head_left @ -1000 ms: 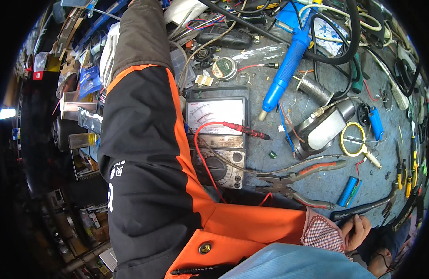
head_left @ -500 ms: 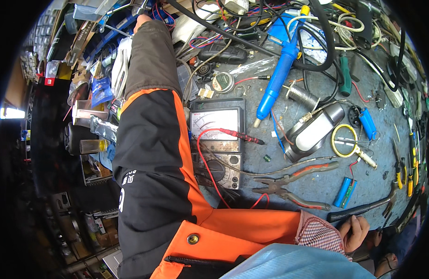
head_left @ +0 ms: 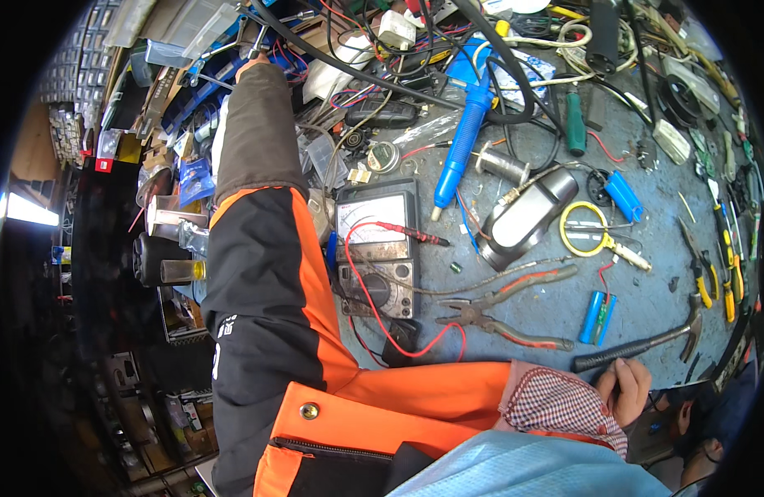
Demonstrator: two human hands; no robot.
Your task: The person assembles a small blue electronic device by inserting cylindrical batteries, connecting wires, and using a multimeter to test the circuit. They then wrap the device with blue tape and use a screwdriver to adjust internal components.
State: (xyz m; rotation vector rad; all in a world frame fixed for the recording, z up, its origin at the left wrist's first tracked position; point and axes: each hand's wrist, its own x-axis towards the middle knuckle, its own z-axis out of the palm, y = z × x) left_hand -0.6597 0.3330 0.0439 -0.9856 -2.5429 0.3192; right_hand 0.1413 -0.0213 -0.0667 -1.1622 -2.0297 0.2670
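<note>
My left arm stretches up to the far left corner of the bench. There my left hand (head_left: 251, 63) is mostly hidden beyond its sleeve, beside metal wrench-like tools (head_left: 253, 40) lying over a blue bin; whether it grips one cannot be made out. At the near right edge rests my right hand (head_left: 627, 390), its fingers curled and nothing seen in them. It lies just below the black handle of a hammer (head_left: 647, 344). Between the arms are an analog multimeter (head_left: 376, 248) with a red probe (head_left: 411, 233) across it and pliers (head_left: 481, 315) with red-grey handles.
A blue soldering tool (head_left: 465, 149), a solder spool (head_left: 502, 163), a black-and-silver device (head_left: 531, 219), a yellow-rimmed magnifier (head_left: 585, 229) and a blue battery pack (head_left: 597, 318) lie across the bench. Tangled cables (head_left: 514, 50) fill the back. At the far right are yellow-handled tools (head_left: 730, 277).
The view has shifted, so the bench things appear a little further left. My left arm still reaches to the far left corner, and my right hand stays by the hammer.
</note>
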